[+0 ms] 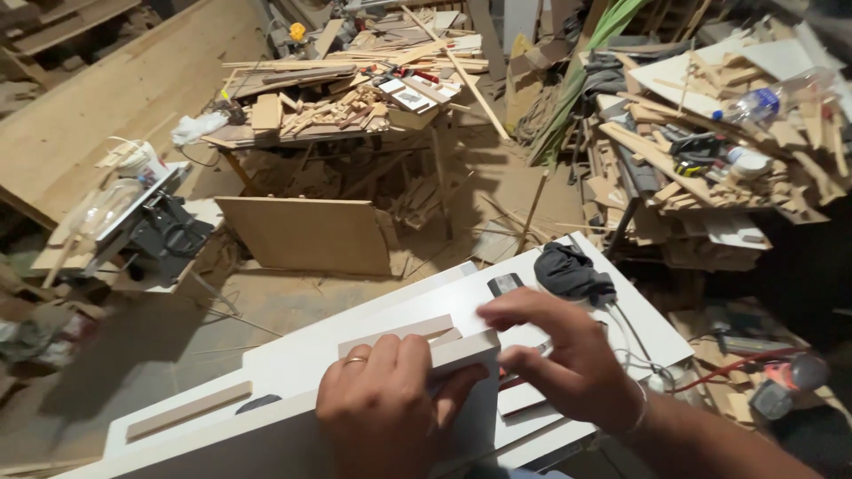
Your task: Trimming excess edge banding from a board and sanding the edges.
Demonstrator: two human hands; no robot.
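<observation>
My left hand (386, 408), with a ring on one finger, grips the top edge of a white board (266, 443) that stands upright in front of me. My right hand (568, 359) hovers just to the right of it, fingers curled and apart, touching the end of that board near a flat white panel (426, 306) lying beneath. A pale wooden strip (399, 334) rests on the panel just beyond my left fingers. A dark cloth (570, 270) lies at the panel's far corner.
A second wooden strip (188, 411) lies on the panel at left. A cluttered table of wood offcuts (346, 106) stands ahead, a brown board (306, 235) leaning under it. A table saw (151, 222) sits left, piled scrap (710, 160) right, a power tool (785, 381) on the floor.
</observation>
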